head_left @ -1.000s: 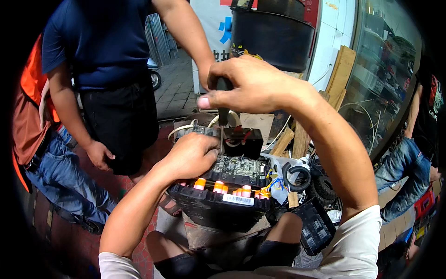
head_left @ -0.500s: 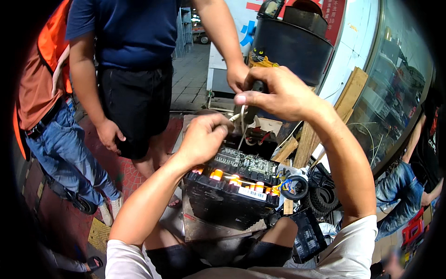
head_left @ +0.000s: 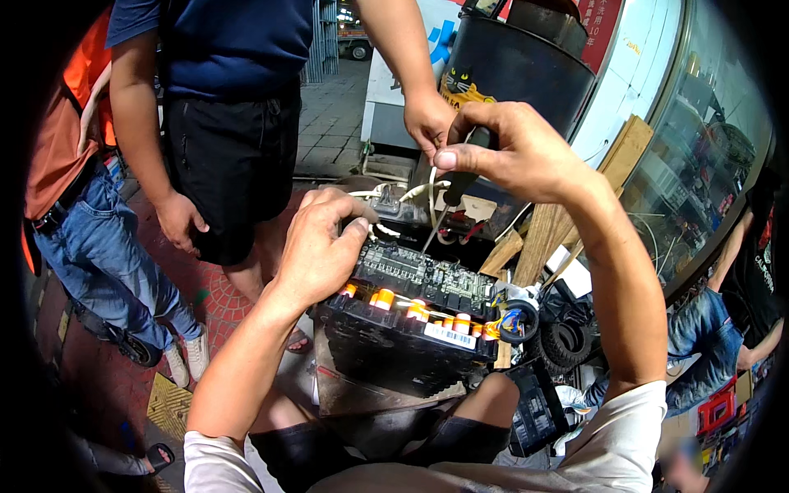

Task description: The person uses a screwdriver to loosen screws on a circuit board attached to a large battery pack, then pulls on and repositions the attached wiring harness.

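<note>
My right hand (head_left: 518, 152) is closed round the dark handle of a screwdriver (head_left: 445, 215). Its thin metal shaft slants down to the far edge of a green circuit board (head_left: 427, 275). The board lies on top of a black battery pack (head_left: 394, 341), with orange-and-white cells showing along the near side. At the board's left end is my left hand (head_left: 320, 246), fingers bent and thumb close to the forefinger; whatever they pinch is hidden. Pale wires (head_left: 386, 230) lie just beyond those fingertips. A co-worker's hand (head_left: 429, 122) holds a white wire (head_left: 432, 193) beside the screwdriver.
Coloured wires (head_left: 511, 316) bunch at the pack's right end, near a black tyre (head_left: 569, 343). Wooden planks (head_left: 538, 242) lean behind it. The pack stands on a worn board (head_left: 353, 396) before my knees. One person in dark shorts (head_left: 234, 164) stands across; another, in orange, stands farther left.
My left hand has moved left and back from the middle of the board to its left end. The screwdriver handle shows more plainly, and the co-worker's hand has come lower with the white wire.
</note>
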Demonstrator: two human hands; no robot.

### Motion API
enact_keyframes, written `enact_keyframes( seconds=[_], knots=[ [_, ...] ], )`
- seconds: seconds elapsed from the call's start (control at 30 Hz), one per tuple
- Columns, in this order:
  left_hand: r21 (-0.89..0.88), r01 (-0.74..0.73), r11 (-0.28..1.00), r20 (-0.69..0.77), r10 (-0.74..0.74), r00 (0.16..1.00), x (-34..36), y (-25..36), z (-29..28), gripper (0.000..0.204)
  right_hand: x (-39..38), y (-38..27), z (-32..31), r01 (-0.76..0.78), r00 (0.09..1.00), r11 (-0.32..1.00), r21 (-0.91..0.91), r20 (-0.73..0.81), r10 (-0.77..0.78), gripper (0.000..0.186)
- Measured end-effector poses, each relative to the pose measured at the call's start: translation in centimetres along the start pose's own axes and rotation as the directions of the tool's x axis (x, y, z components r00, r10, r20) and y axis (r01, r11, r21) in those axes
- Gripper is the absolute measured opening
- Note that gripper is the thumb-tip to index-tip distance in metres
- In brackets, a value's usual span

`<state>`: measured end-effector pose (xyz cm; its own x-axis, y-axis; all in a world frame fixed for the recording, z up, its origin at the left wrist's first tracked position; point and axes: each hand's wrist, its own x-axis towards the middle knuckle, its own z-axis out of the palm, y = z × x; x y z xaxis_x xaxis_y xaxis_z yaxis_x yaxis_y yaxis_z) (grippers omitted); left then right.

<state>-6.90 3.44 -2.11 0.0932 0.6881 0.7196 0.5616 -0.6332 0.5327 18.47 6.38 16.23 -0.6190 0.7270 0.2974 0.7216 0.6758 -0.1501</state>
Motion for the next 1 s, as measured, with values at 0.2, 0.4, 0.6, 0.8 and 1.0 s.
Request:
enact_keyframes(
  seconds=[0.2, 0.4, 0.6, 0.8, 1.0],
  knots=[
    [-0.057, -0.129, 0.99, 0.243, 0.139, 0.96, 0.8, 0.7, 0.3, 0.025, 0.2, 1.5, 1.0, 0.112, 0.989, 0.994, 0.015, -0.094, -0.11, 0.04],
    [-0.004, -0.12, 0.993, 0.315, 0.115, 0.942, 0.6, 0.9, 0.6, 0.029, 0.3, 2.9, 1.6, 0.214, 0.969, 0.971, 0.11, -0.147, -0.197, 0.039],
    [-0.007, -0.136, 0.991, 0.327, 0.131, 0.936, 0.5, 0.6, 0.6, 0.029, 0.0, 2.3, 1.6, 0.198, 0.973, 0.973, 0.116, -0.147, -0.18, 0.037],
    [-0.005, -0.121, 0.993, 0.312, 0.116, 0.943, 0.7, 0.8, 0.6, 0.028, 0.3, 2.6, 1.9, 0.269, 0.948, 0.962, 0.048, -0.191, -0.256, 0.032],
    [-0.022, -0.068, 0.997, 0.304, 0.071, 0.95, 0.4, 0.6, 0.7, 0.03, 0.4, 2.0, 1.6, 0.148, 0.986, 0.98, 0.132, -0.101, -0.135, 0.029]
  ],
)
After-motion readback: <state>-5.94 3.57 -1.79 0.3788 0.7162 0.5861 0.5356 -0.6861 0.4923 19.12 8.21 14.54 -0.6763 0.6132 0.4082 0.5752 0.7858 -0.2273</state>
